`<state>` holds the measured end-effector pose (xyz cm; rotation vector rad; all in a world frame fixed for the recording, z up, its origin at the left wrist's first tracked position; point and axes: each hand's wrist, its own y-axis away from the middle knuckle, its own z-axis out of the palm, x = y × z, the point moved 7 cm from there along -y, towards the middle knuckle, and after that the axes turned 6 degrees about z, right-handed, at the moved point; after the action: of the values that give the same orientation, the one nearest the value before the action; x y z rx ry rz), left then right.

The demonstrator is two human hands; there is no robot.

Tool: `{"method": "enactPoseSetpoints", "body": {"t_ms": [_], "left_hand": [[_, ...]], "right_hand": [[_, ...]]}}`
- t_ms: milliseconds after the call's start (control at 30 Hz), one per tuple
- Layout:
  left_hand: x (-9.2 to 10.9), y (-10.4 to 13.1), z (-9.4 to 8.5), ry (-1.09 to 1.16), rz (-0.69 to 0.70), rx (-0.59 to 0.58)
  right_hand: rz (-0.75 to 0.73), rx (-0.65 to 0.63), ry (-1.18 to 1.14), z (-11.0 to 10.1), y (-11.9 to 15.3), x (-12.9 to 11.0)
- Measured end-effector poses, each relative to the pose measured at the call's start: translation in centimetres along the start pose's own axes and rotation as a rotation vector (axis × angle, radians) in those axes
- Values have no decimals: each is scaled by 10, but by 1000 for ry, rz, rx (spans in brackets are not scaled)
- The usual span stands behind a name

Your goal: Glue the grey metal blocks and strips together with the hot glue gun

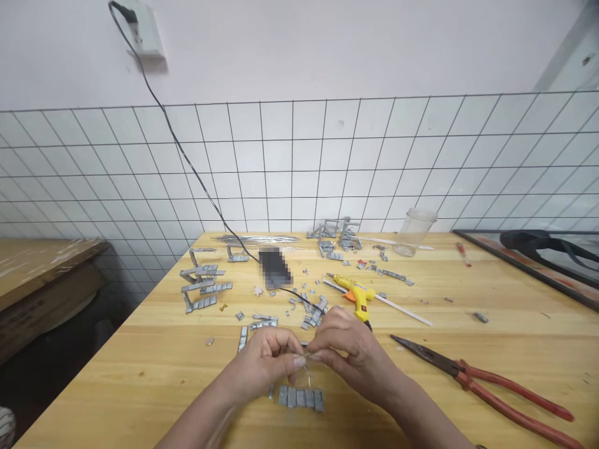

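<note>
Near the front middle of the table, my left hand (270,362) and my right hand (344,349) meet fingertip to fingertip. Both pinch a thin, pale wire-like strand (307,376), which hangs down between them. Its upper part is hidden by the fingers. Just below lies a row of joined grey blocks (301,398), touched by neither hand. Beyond the right hand rests a yellow glue gun (358,296) with an orange trigger. More grey pieces (264,321) lie behind the left hand.
Red-handled pliers (468,374) lie at the right. A clear cup (415,232), a white stick (402,309) and grey block structures (201,287) stand or lie farther back. A black cable (187,162) runs from the wall socket to a blurred dark object (275,268).
</note>
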<state>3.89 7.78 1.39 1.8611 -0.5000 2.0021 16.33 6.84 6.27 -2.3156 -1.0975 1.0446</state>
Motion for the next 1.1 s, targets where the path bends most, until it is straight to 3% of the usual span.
{"method": "enactPoseSetpoints", "body": {"t_ms": [167, 300, 367, 633, 1100], "left_hand": [[8, 4, 1, -206, 41, 43], [25, 8, 4, -636, 272, 82], [28, 8, 6, -760, 324, 85], [-2, 0, 2, -330, -38, 105], [-13, -1, 0, -435, -57, 140]], "right_hand": [[136, -31, -71, 3, 0, 6], [289, -37, -143, 6, 2, 13], [364, -44, -181, 8, 3, 17], [510, -98, -368, 13, 4, 23], [701, -79, -597, 39, 10, 29]]}}
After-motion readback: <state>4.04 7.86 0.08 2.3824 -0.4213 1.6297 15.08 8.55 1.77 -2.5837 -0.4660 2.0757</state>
